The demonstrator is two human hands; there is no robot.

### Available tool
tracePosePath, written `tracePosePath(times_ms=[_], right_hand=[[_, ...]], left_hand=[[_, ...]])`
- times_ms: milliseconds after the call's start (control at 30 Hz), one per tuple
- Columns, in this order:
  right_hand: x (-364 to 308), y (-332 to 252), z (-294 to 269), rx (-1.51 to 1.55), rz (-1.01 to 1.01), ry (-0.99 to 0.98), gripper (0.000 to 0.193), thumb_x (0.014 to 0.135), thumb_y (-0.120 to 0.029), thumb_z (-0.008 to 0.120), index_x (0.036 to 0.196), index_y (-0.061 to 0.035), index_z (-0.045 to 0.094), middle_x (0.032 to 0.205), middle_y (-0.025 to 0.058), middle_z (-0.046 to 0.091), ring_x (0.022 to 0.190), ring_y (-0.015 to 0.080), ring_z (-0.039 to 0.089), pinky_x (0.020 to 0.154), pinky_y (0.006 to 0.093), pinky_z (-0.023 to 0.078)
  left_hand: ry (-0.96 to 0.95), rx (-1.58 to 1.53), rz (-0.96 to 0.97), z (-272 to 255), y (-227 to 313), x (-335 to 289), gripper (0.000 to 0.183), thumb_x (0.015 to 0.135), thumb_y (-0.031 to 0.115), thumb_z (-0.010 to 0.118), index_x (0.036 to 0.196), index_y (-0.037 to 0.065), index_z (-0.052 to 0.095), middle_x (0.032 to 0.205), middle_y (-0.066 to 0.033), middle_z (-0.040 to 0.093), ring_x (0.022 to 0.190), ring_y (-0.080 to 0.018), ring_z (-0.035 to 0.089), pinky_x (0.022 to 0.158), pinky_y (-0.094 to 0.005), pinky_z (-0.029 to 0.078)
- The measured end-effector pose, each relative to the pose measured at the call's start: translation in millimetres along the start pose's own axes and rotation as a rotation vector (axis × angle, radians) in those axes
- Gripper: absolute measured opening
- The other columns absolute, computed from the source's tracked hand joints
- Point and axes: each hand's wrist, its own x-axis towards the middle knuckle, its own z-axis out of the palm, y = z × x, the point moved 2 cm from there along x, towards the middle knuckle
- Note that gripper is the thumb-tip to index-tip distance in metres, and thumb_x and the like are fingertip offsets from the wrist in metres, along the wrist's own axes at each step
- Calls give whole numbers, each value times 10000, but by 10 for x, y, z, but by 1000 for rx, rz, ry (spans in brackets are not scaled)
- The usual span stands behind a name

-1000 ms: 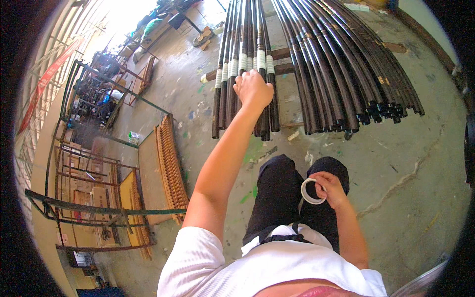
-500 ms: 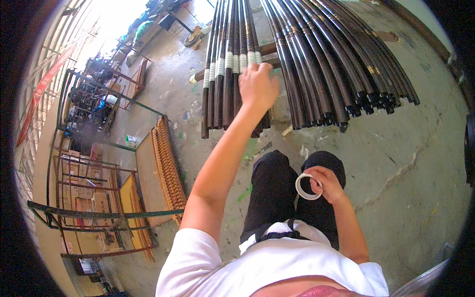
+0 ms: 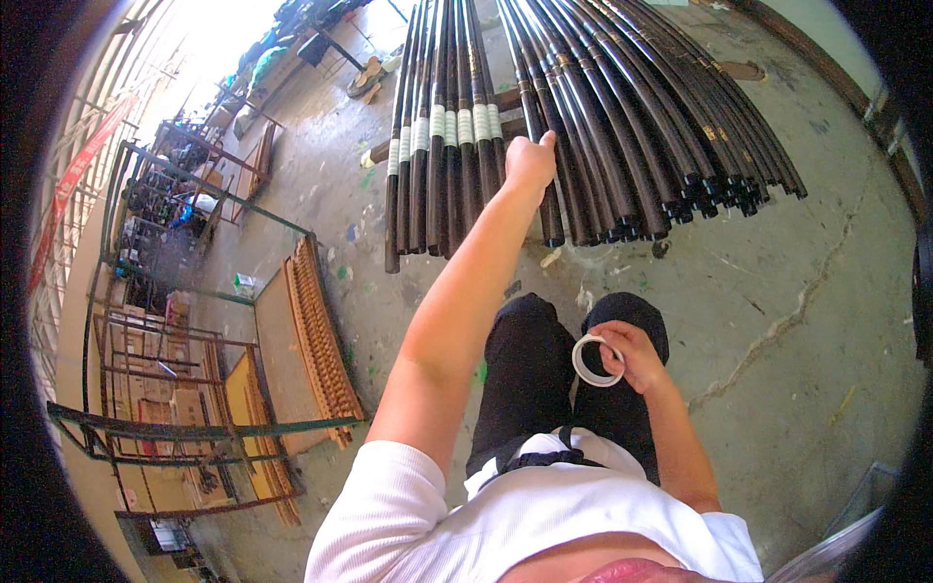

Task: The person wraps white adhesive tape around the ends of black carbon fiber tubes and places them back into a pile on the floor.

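My left hand (image 3: pixel 532 161) is stretched forward, its fingers closed round a dark, glossy pole (image 3: pixel 552 225) at the left side of the right-hand bundle. To its left lies a row of similar dark poles (image 3: pixel 416 209), each with a white wrapped band (image 3: pixel 450 126) partway along. My right hand (image 3: pixel 634 356) rests near my right knee and grips a roll of white tape (image 3: pixel 597 377) by its ring. The undersides of the left fingers are hidden behind the hand.
Many unbanded dark poles (image 3: pixel 671 146) fan out at the right, over crossbars near the floor. A metal frame rack (image 3: pixel 204 428) stands at the left beside a board with a ridged wooden edge (image 3: pixel 319 330). A crack (image 3: pixel 777 335) runs across the concrete floor.
My left hand has moved right, from the white-banded poles to an unbanded pole, and closed round it. The right hand keeps the tape roll in nearly the same place.
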Motion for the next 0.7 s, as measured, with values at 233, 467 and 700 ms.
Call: tracePosePath(times_ms=[233, 467, 700], right_hand=[[-52, -33, 49, -35, 7, 46, 211, 897, -153, 525, 1013, 7, 599, 582, -10, 464, 435, 61, 358, 407, 207, 259], [-280, -612, 486, -143, -338, -8, 490, 754, -90, 499, 1242, -53, 479, 762, 59, 599, 562, 106, 522, 528, 220, 429], [-821, -1127, 1193, -237, -592, -92, 540, 849, -108, 558, 1345, -36, 356, 721, 66, 594, 537, 80, 499, 503, 202, 403]], left_hand=[[-56, -400, 267, -588, 30, -1020, 246, 898, 232, 559, 965, 0, 511, 677, -39, 522, 583, -115, 520, 526, -266, 419], [-254, -828, 512, -1256, 52, -1881, 582, 899, 59, 505, 1387, 84, 188, 1043, -142, 545, 594, -113, 522, 484, -225, 443], [-73, -550, 707, -1488, -18, -2253, 754, 782, 104, 682, 1395, 67, 244, 1164, -161, 524, 529, -57, 444, 483, -175, 385]])
